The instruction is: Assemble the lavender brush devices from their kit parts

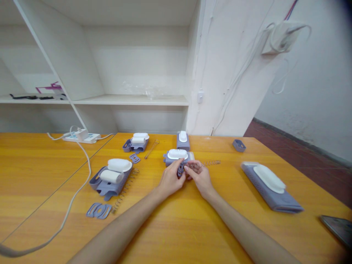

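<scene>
At the middle of the table, my left hand [171,178] pinches a small grey-purple slotted plastic plate [180,170]. My right hand [201,179] meets it from the other side, fingers closed at the plate's right edge. A coil spring [213,162] stretches out to the right behind the right fingers; I cannot tell whether they grip its near end. Just beyond both hands lies a grey-purple plastic housing [168,160] with a white oval piece [178,154] on top. The fingers hide part of the plate and the housing's front.
Similar housings lie at left [121,185], back left [136,148], back [183,143] and right [268,190]. Springs [125,192] and slotted plates [99,211] are beside the left ones. A grey-purple cap [239,145], a phone [337,227], a power strip [89,138] and its cable [82,185] are also on the table.
</scene>
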`<state>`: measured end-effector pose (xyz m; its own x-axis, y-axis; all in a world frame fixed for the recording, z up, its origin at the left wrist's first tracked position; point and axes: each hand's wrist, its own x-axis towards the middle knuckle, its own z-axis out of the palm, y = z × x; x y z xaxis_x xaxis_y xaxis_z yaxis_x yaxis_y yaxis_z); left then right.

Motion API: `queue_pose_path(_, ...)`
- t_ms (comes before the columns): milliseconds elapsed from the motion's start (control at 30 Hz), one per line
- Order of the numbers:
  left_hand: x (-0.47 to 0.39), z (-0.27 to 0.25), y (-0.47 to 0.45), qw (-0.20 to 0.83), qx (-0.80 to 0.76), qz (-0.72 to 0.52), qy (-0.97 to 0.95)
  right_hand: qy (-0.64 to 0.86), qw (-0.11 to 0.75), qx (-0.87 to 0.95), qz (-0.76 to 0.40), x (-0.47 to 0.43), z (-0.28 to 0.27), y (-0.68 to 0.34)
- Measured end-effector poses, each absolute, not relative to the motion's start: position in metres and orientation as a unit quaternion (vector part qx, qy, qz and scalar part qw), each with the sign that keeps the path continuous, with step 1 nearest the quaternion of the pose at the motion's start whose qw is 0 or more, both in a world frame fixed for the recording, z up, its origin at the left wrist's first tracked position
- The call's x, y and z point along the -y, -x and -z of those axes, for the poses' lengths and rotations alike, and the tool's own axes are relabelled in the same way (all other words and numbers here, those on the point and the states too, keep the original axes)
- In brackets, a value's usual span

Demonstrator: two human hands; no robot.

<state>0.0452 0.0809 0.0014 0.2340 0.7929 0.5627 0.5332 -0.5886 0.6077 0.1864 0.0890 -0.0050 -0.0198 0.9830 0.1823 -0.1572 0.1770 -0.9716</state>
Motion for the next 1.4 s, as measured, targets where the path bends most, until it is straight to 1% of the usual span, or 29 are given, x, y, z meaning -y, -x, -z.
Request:
queue_pose_path(133,-0.0824,0.0019,-0.0446,0.141,-0.429,-0.441,-0.775,0.408,0.573,0.519,-0.486,-0.0888,0.0054,-0.1864)
queue_pose_path(367,-0.0826,0.0020,-0.0440,0.142,-0.426,-0.444,-0.776,0.417,0.585,0.562,-0.410,-0.0874,0.0047,-0.1858)
queue_pose_path(667,-0.0803,-0.0019,-0.0449,0.171,-0.436,-0.441,-0.766,0.422,0.579,0.568,-0.405,-0.0871,0.0047,-0.1864)
queue_pose_path(1033,-0.0795,-0.0018,-0.0463,0.220,-0.445,-0.450,-0.743,0.432,0.584,0.582,-0.367,-0.0842,0.0002,-0.1841)
queue_pose_path(1400,-0.0760,-0.0047,-0.0459,0.203,-0.441,-0.425,-0.764,0.473,0.574,0.594,-0.305,-0.0823,-0.0024,-0.1836)
